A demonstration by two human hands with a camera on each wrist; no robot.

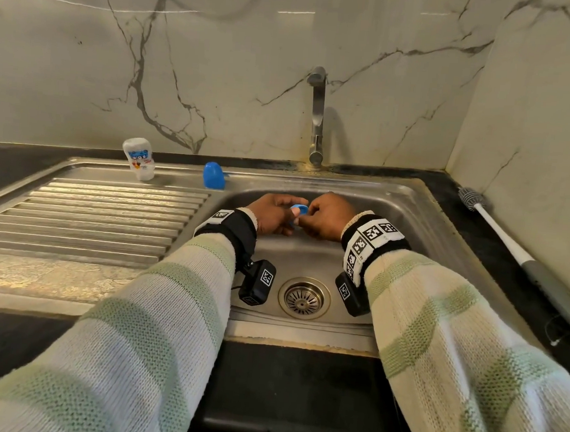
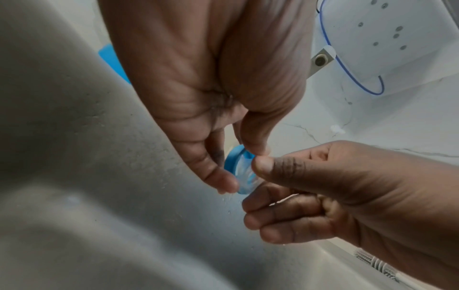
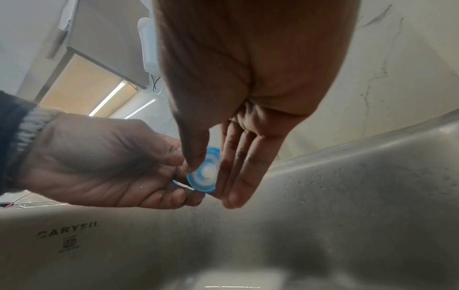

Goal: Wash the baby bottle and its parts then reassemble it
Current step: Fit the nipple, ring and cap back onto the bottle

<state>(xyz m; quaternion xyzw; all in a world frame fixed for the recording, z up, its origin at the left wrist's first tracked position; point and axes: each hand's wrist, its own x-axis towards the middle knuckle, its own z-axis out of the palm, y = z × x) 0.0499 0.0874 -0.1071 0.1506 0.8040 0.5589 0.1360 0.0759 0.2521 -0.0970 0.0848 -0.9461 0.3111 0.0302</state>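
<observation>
Both hands meet over the far part of the steel sink basin [image 1: 390, 203], sharing one small part: a round blue plastic collar ring with a pale translucent teat seated in it [image 1: 299, 210]. The ring stands on edge, its flat faces turned left and right, so its short axis runs roughly across the sink from hand to hand. In the right wrist view the pale teat centre shows inside the blue rim [image 3: 204, 172]; in the left wrist view the ring appears edge-on [image 2: 239, 168].

The left hand [image 1: 271, 214] grips the ring from the left, thumb on its upper edge and curled fingers under and behind it. The right hand [image 1: 328, 217] pinches it from the right, thumb tip against the teat face and fingers laid along the far side, nearly straight in the right wrist view.

Below and nearer, the round metal drain strainer [image 1: 303, 297] sits in the basin floor. A steel tap [image 1: 316, 116] rises behind the sink. On the far rim, to the left, stand a blue domed plastic cap [image 1: 214, 175] and, further left, a white baby bottle body with a printed pattern [image 1: 138, 158], upright beside the ribbed draining board [image 1: 89, 217]. A long white-handled bottle brush with a grey bristle head [image 1: 500, 232] lies on the dark counter at the right.
</observation>
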